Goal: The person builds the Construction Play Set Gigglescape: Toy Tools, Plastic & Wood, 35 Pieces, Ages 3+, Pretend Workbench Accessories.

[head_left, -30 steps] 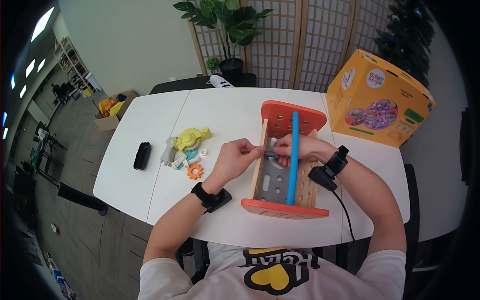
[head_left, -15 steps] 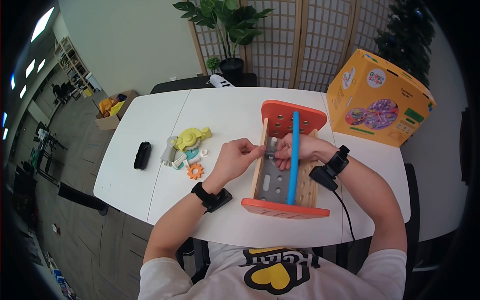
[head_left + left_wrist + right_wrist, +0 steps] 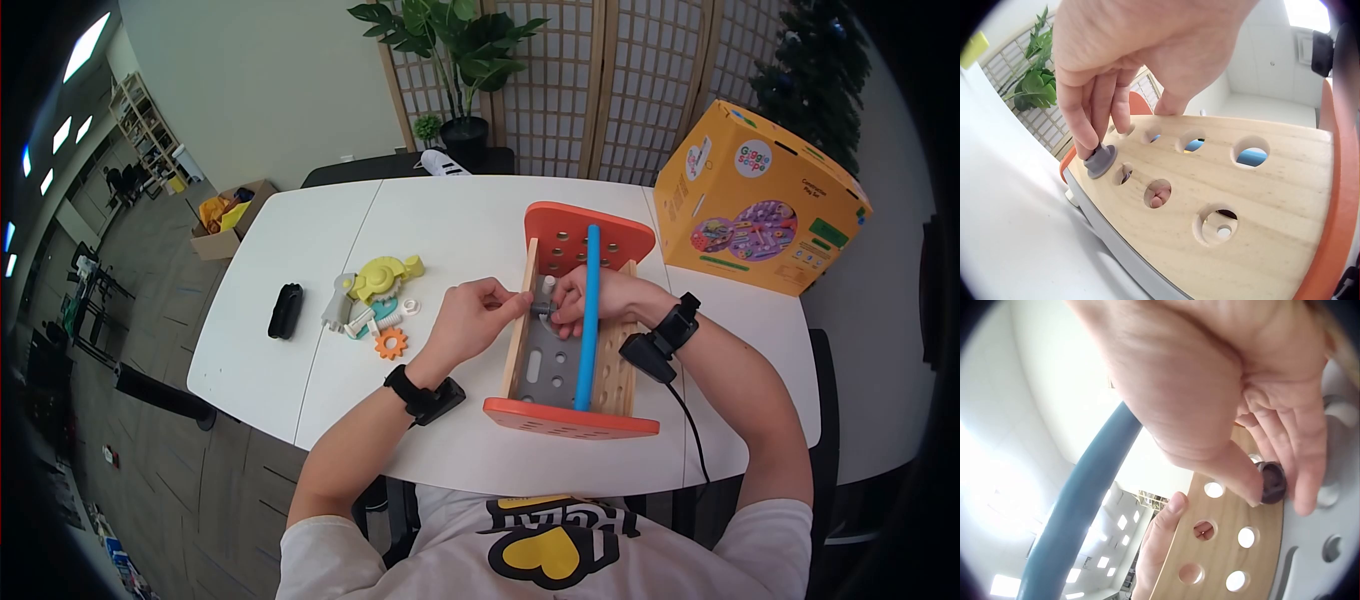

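Note:
A toy workbench with perforated wooden side panels (image 3: pixel 1272 206), orange ends (image 3: pixel 590 240) and a blue bar (image 3: pixel 587 330) stands on the white table. On the outer face of the left panel, my left hand (image 3: pixel 470 318) pinches the winged head of a grey toy bolt (image 3: pixel 1102 161), its thumb against the panel's top edge. My right hand (image 3: pixel 605 298) reaches in under the blue bar. Inside the panel, its thumb and fingers grip a dark grey, hollow round nut (image 3: pixel 1271 483), just above the grey perforated base (image 3: pixel 545 375).
Left of the workbench lie a yellow toy part (image 3: pixel 385 278), an orange gear (image 3: pixel 390 343), white screws (image 3: pixel 385 322) and a black case (image 3: pixel 285 311). A large yellow box (image 3: pixel 760 195) stands at the back right. A black cable (image 3: pixel 695 425) hangs from the right wrist camera.
The right hand's fingers have shifted around the grey nut, spreading and closing on it again. The left hand and the workbench have stayed in place.

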A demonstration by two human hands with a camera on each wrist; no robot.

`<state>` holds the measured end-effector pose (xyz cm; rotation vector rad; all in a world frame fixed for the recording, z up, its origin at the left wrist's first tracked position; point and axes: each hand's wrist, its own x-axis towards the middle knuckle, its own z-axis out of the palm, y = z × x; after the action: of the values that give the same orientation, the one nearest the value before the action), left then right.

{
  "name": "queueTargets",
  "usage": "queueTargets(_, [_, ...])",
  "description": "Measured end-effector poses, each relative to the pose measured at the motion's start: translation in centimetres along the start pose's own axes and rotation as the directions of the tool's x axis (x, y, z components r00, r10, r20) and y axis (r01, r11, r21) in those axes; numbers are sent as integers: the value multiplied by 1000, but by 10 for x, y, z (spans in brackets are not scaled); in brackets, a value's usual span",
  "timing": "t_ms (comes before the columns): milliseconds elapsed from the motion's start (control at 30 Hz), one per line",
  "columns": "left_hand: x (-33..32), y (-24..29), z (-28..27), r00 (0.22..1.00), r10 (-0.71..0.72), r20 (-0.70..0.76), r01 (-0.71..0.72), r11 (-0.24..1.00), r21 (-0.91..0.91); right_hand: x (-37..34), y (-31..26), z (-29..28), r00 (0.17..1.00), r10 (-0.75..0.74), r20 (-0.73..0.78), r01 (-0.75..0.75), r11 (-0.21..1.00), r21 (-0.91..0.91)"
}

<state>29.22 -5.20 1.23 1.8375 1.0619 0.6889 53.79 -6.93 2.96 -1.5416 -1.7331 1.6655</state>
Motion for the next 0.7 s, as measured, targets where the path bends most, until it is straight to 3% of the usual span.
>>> queueTargets(233, [0,1,1,1000,-9,-3,9,1000,0,7,7,-2,998,57,17,-58,997,42])
queueTargets(333, [1,0,1,1000,-9,-4,9,1000,10,0,2,2,997,6,-78,2,995,99])
queueTargets(433, [1,-1,1,1000,-8,-8,8,1000,5,2,4,1,998,33,-48,-28,993,115])
queueTargets(633, [1,-1,1,1000,3,-12,-3,1000,8,7,8,-5,999,-12,47,14,999,-40])
queueTargets(700, [1,0,1,1000,-6,-8,6,1000,14,9,11,-5,998,35,47,-35,999,-3])
